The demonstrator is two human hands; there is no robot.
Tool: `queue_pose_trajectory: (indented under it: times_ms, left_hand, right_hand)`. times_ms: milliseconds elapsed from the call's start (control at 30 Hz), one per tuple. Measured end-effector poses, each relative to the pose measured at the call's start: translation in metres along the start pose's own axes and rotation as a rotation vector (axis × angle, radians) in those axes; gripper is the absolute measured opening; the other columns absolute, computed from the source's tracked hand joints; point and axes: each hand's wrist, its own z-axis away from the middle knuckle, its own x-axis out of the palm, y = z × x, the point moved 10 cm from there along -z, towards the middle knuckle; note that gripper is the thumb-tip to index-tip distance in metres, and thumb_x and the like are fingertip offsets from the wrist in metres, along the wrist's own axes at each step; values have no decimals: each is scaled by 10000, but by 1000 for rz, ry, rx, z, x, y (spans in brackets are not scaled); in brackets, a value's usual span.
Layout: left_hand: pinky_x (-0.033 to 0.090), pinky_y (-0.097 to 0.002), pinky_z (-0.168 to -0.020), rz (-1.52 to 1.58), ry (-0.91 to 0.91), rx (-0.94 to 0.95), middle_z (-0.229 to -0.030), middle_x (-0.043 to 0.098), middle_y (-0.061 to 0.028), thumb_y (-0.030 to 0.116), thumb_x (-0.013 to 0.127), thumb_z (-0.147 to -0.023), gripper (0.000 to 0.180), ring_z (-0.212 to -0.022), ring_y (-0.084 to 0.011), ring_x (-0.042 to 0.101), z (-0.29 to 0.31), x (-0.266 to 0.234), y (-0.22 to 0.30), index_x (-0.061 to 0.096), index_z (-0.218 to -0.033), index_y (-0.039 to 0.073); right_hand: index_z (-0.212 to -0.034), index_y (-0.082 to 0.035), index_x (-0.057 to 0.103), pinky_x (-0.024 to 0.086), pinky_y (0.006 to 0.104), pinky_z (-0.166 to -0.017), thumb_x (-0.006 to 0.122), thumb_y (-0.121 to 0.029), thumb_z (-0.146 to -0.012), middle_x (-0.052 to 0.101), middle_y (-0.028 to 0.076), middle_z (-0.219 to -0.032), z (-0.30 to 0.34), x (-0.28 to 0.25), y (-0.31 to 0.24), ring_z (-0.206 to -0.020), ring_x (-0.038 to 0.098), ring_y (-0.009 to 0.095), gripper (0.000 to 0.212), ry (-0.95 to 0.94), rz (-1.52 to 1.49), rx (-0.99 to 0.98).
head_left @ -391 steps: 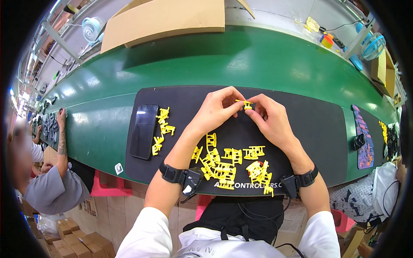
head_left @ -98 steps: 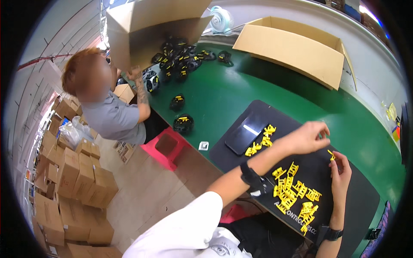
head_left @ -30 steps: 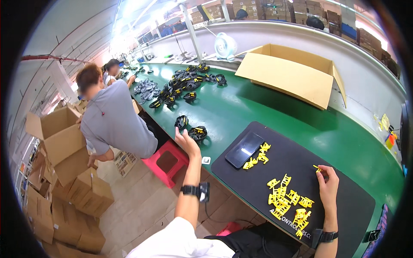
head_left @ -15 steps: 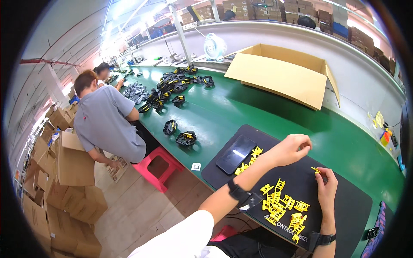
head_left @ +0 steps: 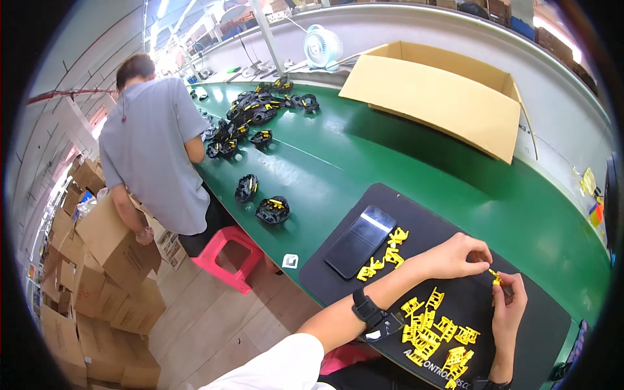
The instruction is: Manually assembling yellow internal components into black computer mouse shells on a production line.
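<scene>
My right hand (head_left: pixel 510 300) pinches a small yellow plastic part (head_left: pixel 496 278) above the right side of a black mat (head_left: pixel 520 273). My left hand (head_left: pixel 459 255) reaches in from the left with thumb and forefinger closed at the part's upper end. Whether those fingertips grip the part or something tiny is too small to tell. Below my hands, a loose pile of yellow plastic parts (head_left: pixel 426 331) lies on the mat. A few more yellow parts (head_left: pixel 392 255) lie beside a dark smartphone (head_left: pixel 360 242) at the mat's left side.
On the green table (head_left: pixel 318 175) lie two black round pieces with yellow inserts (head_left: pixel 273 210) and a heap of similar ones (head_left: pixel 257 107). An open cardboard box (head_left: pixel 435 101) and a fan (head_left: pixel 322 47) stand behind. At left, a person (head_left: pixel 153 149) is near a pink stool (head_left: pixel 229 257) and cartons (head_left: pixel 117 247).
My left hand has come down and right to meet the yellow part in my right hand. The person at left has risen, one hand now at a carton. The view has shifted slightly.
</scene>
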Motion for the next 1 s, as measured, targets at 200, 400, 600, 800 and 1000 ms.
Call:
queue_pose_trajectory:
  times_ms: [200,400,600,800,1000]
  left_hand:
    - [580,-304,-761,34,-94,-25,-862,784,-125,162,726,-945,220,-789,-165,741,1,18,0,736,-1036,-38]
    - [557,-308,-669,42,-25,-82,-775,757,-109,258,745,-972,302,-694,-155,716,-1,14,-7,679,-921,-32]
    - [553,-299,-629,43,-72,-164,-796,765,-125,248,686,-1013,305,-649,-153,700,3,19,-12,694,-949,-50]
    - [549,-291,-607,136,-106,-173,-803,769,-117,208,661,-1019,283,-630,-140,691,2,27,-19,727,-934,-53]
    - [549,-281,-624,186,-97,-141,-798,760,-97,152,677,-991,210,-652,-134,692,-1,28,-24,711,-925,-45]
  right_hand:
    - [-1151,0,711,521,249,-683,686,59,-938,625,56,-986,-4,10,-19,-818,635,131,222,43,54,-193]
    - [-1155,7,725,482,236,-608,678,88,-923,635,46,-963,-2,8,-18,-770,612,102,250,21,122,-161]
    - [-1195,-6,714,444,203,-558,651,89,-950,641,23,-998,2,6,-16,-755,587,61,270,60,70,-176]
    - [-1194,-7,717,433,207,-548,633,106,-945,645,26,-1009,2,5,-26,-742,571,59,287,38,178,-309]
    - [-1155,-6,723,485,246,-637,679,95,-906,658,56,-1008,2,6,-24,-819,625,110,273,30,141,-235]
